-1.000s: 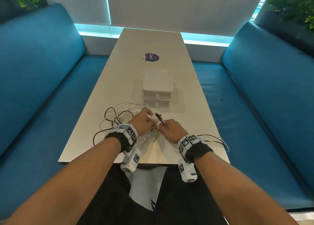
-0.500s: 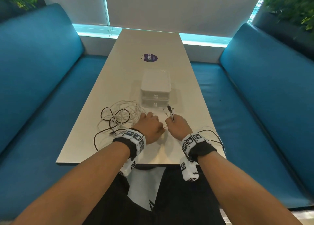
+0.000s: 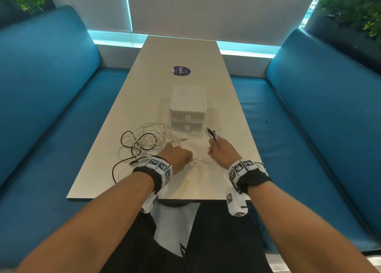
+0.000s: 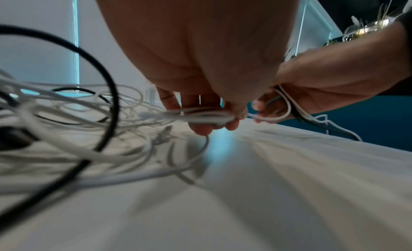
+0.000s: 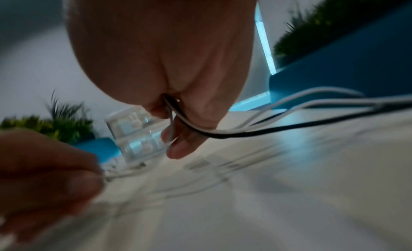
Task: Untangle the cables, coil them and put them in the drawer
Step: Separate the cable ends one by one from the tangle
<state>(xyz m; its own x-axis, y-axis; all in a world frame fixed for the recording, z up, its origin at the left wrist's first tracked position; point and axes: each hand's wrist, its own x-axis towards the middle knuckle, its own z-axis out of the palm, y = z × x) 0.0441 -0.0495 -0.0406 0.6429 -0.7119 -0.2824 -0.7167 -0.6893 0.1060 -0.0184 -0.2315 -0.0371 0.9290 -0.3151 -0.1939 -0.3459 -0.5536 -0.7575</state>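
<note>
A tangle of white and black cables lies on the table's near left part. My left hand pinches a bunch of white cable strands beside the tangle. To its right, my right hand grips black and white cables, whose plug ends stick out past the fingers toward the drawers. Their loose lengths trail back off the table edge on the right. A white strand runs between my two hands. The small white two-drawer box stands mid-table with both drawers closed.
The long pale table runs away from me between two blue benches. A purple round sticker lies beyond the drawer box. Plants stand behind the bench backs.
My hands have drawn apart: the right one moved right and forward with the plug ends, the left stayed by the tangle, and a white strand now stretches between them.
</note>
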